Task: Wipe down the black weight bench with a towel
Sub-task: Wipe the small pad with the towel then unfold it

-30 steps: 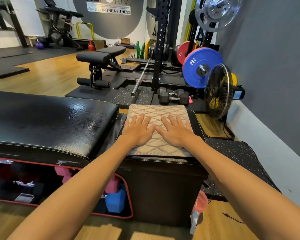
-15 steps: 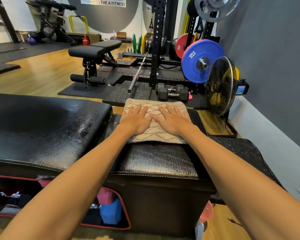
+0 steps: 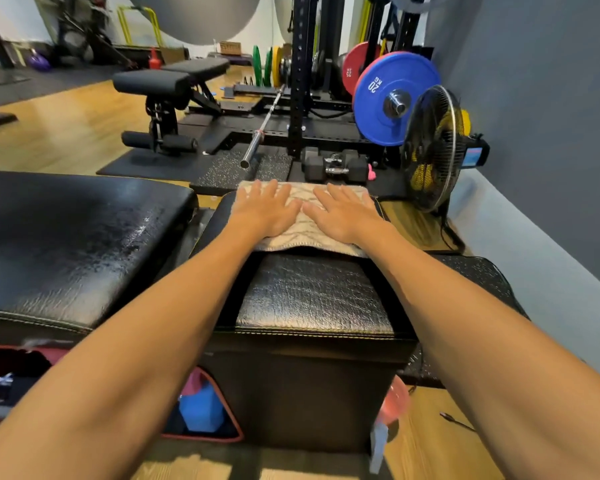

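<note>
We are pressing both hands flat on the beige patterned towel (image 3: pixel 300 216), left hand (image 3: pixel 265 211) and right hand (image 3: pixel 343 216) side by side, fingers (image 3: pixel 257 192) straight and spread, gripping nothing. The towel is now lying at the far edge of the short black padded bench section (image 3: pixel 312 296); a second ago it was covering that pad down to its near edge, so we are pushing it away from us in one stroke. The near part of the pad is now showing bare, with a glossy sheen. We are judging this section as nearly covered by the stroke, with the far edge being reached.

The long black bench pad (image 3: pixel 77 244) to the left is lying just beside this section, apart from the towel, its surface streaked with shine. We cannot tell whether it needs further wiping.

Readable writing: the blue weight plate (image 3: pixel 395 98) beyond the far edge is marked "20 KG", and the red weight plate (image 3: pixel 354 71) behind it is showing "25". Other labels in view are too blurred to read.
</note>
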Available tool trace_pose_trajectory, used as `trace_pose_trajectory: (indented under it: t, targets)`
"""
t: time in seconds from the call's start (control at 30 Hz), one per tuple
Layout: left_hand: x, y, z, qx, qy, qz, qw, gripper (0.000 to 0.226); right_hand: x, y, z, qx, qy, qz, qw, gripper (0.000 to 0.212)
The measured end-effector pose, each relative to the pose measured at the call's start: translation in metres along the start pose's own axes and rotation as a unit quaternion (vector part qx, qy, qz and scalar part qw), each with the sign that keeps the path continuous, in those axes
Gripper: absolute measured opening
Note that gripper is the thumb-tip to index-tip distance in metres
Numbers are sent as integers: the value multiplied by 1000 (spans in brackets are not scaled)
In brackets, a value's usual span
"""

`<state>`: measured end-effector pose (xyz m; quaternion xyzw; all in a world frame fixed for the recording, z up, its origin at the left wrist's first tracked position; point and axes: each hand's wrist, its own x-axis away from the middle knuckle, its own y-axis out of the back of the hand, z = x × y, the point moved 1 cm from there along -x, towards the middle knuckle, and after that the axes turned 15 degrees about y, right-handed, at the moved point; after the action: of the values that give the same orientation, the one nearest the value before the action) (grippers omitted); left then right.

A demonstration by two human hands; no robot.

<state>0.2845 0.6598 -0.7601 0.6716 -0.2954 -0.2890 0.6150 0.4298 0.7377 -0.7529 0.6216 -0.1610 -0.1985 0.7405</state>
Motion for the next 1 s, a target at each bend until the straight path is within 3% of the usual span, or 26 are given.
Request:
trace_pose_trajectory:
  t: [0.43, 0.67, 1.0]
  targets:
    - [66, 4, -31, 19, -19, 13, 1000, 64, 67, 4, -6, -32, -13, -2, 999, 69]
    - [109, 6, 4, 44, -57, 29, 997, 62, 101, -1, 28, 5, -9, 19, 1000, 72]
    - [117, 1, 68, 77, -14, 45, 996, 60, 81, -14, 87, 38, 17, 34, 999, 74]
